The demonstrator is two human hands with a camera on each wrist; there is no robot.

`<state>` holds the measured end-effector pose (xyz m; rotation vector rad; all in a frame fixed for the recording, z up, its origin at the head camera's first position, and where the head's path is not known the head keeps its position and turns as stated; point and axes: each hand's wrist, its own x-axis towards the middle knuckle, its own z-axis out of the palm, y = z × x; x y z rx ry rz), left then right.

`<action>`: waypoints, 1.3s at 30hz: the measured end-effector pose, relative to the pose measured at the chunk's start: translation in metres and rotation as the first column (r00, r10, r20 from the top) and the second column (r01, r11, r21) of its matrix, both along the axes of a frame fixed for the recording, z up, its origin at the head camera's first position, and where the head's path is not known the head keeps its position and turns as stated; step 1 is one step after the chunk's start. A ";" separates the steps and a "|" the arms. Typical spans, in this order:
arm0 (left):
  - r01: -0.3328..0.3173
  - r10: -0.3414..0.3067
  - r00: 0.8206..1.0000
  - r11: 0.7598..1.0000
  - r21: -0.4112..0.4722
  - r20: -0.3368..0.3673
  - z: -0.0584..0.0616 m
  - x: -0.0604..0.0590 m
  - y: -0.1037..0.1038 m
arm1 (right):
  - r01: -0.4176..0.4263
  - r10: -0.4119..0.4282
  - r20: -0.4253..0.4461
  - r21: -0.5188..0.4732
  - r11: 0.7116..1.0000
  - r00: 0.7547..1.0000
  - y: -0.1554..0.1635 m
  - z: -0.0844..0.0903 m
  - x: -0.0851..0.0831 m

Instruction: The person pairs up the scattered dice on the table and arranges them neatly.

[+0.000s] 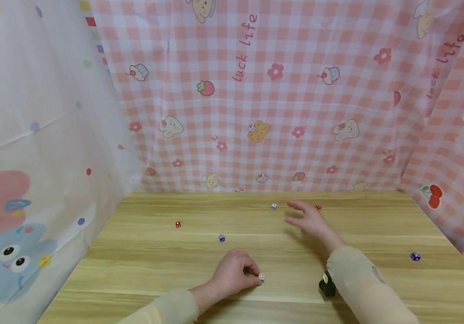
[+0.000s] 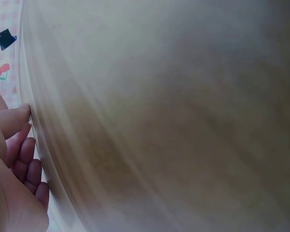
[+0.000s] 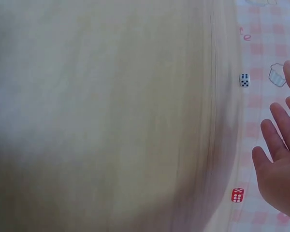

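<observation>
- Cloth [image 1: 276,108], pink-checked, hanging behind the table.
- Table [image 1: 143,265], wood-grained, under both hands.
- Left hand [image 1: 236,272], thumb and fingertip pinching a white die [image 1: 261,277] near the table's front middle.
- Right hand [image 1: 311,221], fingers spread and holding nothing, near the far white die [image 1: 274,206] and a red die [image 1: 318,207].
- Blue die [image 1: 221,238], beyond the left hand.

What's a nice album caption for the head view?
Left fingers pinch a white die; right fingers hover open near another white die.
</observation>
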<state>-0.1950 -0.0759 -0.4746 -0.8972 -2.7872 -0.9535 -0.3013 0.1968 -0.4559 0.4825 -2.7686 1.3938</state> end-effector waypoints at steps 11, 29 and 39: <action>-0.004 0.004 1.000 1.000 -0.019 0.004 -0.002 -0.002 0.003 | 0.017 -0.017 0.013 0.010 1.000 1.000 -0.006 -0.005 -0.011; 0.017 -0.017 1.000 1.000 0.002 0.005 -0.002 -0.001 0.010 | 0.043 -0.043 -0.006 0.008 0.999 0.999 -0.005 -0.018 -0.025; 0.068 -0.069 0.996 0.997 -0.023 -0.049 -0.004 0.005 0.016 | 0.057 -0.057 0.010 -0.029 0.998 0.998 -0.009 -0.021 -0.030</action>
